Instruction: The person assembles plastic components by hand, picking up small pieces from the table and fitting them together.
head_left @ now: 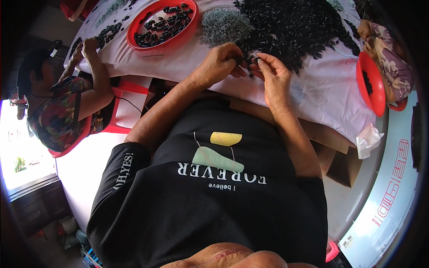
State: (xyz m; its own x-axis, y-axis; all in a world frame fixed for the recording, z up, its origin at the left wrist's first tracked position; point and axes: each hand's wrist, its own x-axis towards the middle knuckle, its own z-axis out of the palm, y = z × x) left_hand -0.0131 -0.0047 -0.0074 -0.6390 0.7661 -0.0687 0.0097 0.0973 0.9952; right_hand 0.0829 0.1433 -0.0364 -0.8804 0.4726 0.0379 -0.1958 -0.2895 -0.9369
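Over the near edge of the cloth-covered table, my two hands work close together. My right hand point(275, 77) pinches a small black plastic piece point(256, 60) between thumb and fingertips. My left hand point(223, 64) is closed just beside it, its fingers curled inward; what lies in them is hidden. Right behind my hands spreads a large heap of small black plastic pieces point(295, 27). To its left is a mound of tiny grey metal-looking parts point(225, 27), too small to name.
A red round tray point(129, 33) with black pieces stands at the far left. A co-worker point(58, 100) sits left with hands on the table; another person point(393, 62) is at right, by a red basin point(379, 96). A white plastic bag point(369, 140) hangs at the right table edge.
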